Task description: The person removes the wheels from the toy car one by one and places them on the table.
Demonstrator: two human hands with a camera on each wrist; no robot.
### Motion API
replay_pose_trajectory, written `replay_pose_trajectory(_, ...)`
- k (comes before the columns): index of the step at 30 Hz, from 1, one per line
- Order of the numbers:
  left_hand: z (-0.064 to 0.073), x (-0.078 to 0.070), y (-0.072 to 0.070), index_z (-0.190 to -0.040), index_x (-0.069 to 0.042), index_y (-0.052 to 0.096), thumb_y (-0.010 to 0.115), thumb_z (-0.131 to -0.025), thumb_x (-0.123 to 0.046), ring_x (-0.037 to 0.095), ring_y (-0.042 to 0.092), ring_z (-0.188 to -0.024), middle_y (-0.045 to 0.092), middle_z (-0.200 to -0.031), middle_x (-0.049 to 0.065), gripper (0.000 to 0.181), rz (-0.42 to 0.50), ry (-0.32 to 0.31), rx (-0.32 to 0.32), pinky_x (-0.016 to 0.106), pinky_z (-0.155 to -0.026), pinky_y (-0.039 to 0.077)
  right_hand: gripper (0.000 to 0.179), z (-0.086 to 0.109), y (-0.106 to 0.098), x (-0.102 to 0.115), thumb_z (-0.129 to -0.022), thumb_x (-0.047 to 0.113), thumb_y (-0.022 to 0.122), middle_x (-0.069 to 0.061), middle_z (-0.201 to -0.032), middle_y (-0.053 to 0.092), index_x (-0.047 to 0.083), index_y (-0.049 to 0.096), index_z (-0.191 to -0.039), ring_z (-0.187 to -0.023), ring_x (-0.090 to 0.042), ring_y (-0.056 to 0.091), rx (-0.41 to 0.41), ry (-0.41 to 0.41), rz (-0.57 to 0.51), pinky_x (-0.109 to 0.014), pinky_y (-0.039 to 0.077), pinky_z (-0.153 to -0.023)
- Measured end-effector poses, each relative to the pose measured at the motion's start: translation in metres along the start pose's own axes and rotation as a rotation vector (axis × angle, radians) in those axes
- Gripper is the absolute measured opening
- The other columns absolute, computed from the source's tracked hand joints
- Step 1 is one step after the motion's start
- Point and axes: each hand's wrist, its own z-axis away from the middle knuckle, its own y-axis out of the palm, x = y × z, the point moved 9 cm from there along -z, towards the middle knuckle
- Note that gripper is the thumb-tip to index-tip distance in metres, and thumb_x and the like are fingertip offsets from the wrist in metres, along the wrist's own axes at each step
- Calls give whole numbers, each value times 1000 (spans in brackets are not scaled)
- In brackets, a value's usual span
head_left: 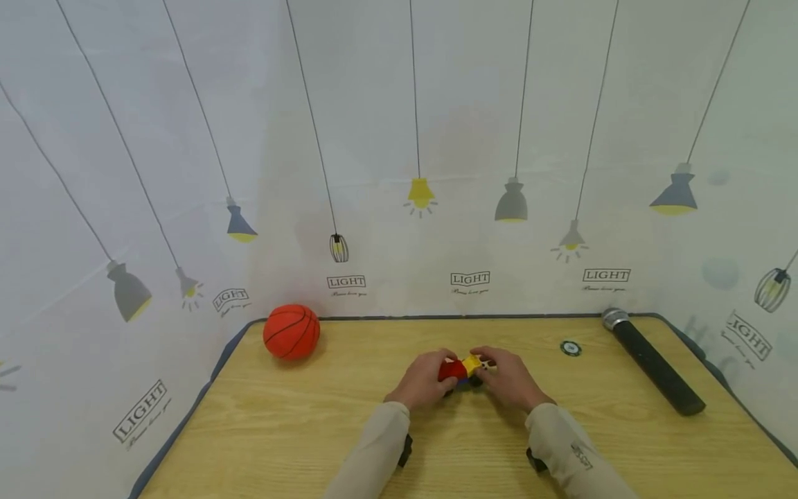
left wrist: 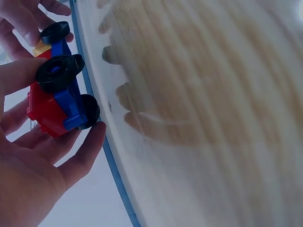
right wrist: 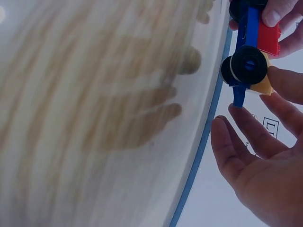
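A small toy truck (head_left: 457, 369), red and yellow over a blue base with black wheels, is between both hands close over the table. My left hand (head_left: 424, 380) grips its red end, thumb near one wheel and fingers on the far side. At the yellow end, my right hand (head_left: 511, 381) pinches with thumb and fingers. The left wrist view shows the truck's blue underside (left wrist: 73, 106) and wheels tilted toward the camera. In the right wrist view, the right thumb and fingertips meet the yellow part (right wrist: 261, 86).
On the wooden table (head_left: 299, 430), a red ball (head_left: 291, 333) with black basketball lines sits at the back left. A poker chip (head_left: 570, 348) lies right of the hands, and a black microphone (head_left: 654, 364) lies farther right. A lamp-printed curtain (head_left: 386, 138) surrounds the table.
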Motion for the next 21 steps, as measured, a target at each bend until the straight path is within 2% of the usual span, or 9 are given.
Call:
replay_pose_trajectory(13, 3, 4, -7, -134, -18, 56, 68, -97, -24, 18, 60, -106, 64, -128, 8, 40, 148, -52, -8, 41, -96, 56, 45, 5, -9, 5, -96, 15, 66, -18, -138, 61, 10, 57, -140, -121, -38, 62, -58, -66, -45, -54, 52, -100)
replay_pose_trajectory(21, 3, 9, -9, -136, -17, 54, 66, -98, -24, 23, 62, -115, 64, -132, 11, 40, 189, -63, -38, 44, -100, 55, 48, 8, -9, 1, -96, 18, 67, -19, -138, 61, 12, 55, -143, -118, -39, 63, -74, -49, -79, -55, 53, -97)
